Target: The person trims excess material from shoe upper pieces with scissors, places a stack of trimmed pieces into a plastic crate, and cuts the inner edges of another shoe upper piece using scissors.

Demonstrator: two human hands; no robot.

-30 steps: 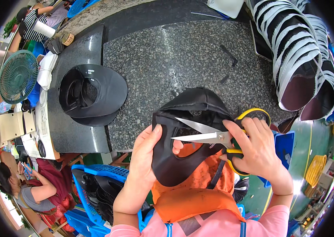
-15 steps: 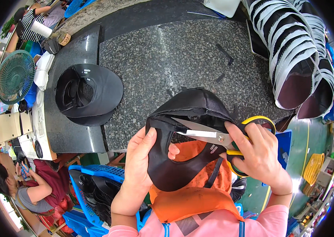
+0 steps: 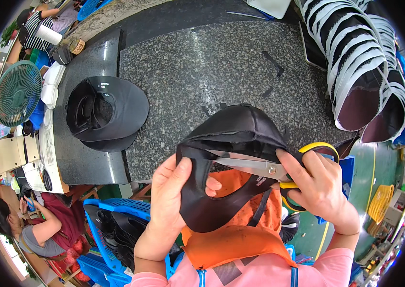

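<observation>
Between my hands is a black leather shoe upper [image 3: 207, 210], its rounded end resting near the front edge of the stone table and its opening toward me. My left hand [image 3: 166, 191] pinches its left side, thumb on the near face and fingertips showing through the opening. My right hand [image 3: 319, 186] grips a pair of scissors [image 3: 250, 165] by the yellow and black handles, and its index finger touches the right side of the upper. The blades are inside the opening, pointing left along the inner edge; their tips are partly hidden. More black uppers [image 3: 126, 107] lie stacked to the left.
Nested rows of white-edged dark uppers [image 3: 355, 71] stand on the right of the speckled stone tabletop [image 3: 173, 71]. Dark scraps [image 3: 272, 63] lie on it. A blue basket [image 3: 92, 225] with black pieces is at lower left, beyond it a seated person [image 3: 39, 225]. An orange apron [image 3: 240, 246] covers my lap.
The scissors and my right hand have shifted slightly right and down, and the blades look closer together. My left hand keeps its hold on the upper.
</observation>
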